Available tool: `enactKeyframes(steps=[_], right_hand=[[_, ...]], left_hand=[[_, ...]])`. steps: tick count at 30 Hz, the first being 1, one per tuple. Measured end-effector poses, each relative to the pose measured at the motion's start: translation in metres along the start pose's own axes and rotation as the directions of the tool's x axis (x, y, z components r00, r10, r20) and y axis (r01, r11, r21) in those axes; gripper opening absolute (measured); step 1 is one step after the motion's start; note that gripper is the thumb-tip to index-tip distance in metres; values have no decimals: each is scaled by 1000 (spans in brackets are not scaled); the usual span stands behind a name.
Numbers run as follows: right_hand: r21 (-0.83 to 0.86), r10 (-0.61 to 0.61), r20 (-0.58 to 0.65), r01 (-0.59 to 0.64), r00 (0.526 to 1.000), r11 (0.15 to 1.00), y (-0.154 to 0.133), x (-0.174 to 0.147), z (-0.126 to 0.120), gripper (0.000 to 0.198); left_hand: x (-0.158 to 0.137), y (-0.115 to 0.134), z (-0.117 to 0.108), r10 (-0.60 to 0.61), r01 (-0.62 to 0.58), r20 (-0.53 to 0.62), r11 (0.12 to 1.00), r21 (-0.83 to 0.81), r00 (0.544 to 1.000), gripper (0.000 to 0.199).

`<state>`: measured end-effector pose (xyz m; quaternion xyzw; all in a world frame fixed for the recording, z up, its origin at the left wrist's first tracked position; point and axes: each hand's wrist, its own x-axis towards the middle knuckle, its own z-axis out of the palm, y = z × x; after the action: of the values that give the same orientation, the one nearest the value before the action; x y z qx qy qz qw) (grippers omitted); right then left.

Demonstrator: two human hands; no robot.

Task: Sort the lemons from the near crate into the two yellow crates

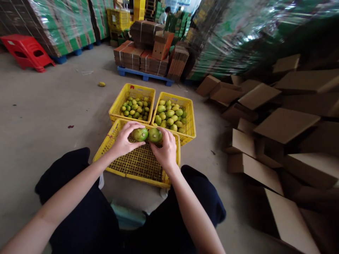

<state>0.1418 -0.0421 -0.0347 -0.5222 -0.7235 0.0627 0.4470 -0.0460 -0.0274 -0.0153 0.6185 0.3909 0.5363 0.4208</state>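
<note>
My left hand grips a round green fruit, yellowish in places, with a pale stem scar turned toward me. Thumb and fingers curl round its left side. Right beside it, my right hand has its thumb and fingers on a second green fruit. The two fruits are side by side, almost touching; their exact kind is unclear. Both are above the far part of a yellow plastic crate, whose perforated bottom shows bare. Behind it, smaller yellow-green fruits fill part of the left crate, and larger ones lie in the right crate.
Loose cardboard boxes are heaped on the right. Flattened cartons sit on a blue pallet ahead. A red stool stands far left, and one yellow fruit lies on the floor. A person is in the background.
</note>
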Motion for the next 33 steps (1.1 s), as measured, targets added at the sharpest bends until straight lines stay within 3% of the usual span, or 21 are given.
enactKeyframes(steps=[6, 12, 15, 18, 24, 33], right_hand=[[-41, -75, -54, 73, 996, 997, 3, -1, 0, 48], [1, -80, -72, 80, 994, 997, 3, -1, -1, 46], [82, -31, -65, 36, 997, 996, 0, 2, -5, 42], [209, 74, 28, -78, 997, 975, 0, 5, -9, 47], [457, 263, 189, -322, 946, 829, 2, 6, -9, 54], [680, 267, 316, -414, 910, 605, -5, 10, -10, 55]], left_hand=[[5, -8, -1, -150, 172, 97, 945, -278, 984, 56], [10, -21, -6, -192, 233, 157, 923, -307, 969, 58], [9, -24, -6, -238, 286, 165, 872, -397, 957, 61], [8, -27, -6, -306, 363, 195, 782, -507, 932, 62], [7, -34, -8, -386, 465, 264, 667, -582, 884, 48], [5, -37, -12, -389, 582, 442, 419, -697, 808, 44]])
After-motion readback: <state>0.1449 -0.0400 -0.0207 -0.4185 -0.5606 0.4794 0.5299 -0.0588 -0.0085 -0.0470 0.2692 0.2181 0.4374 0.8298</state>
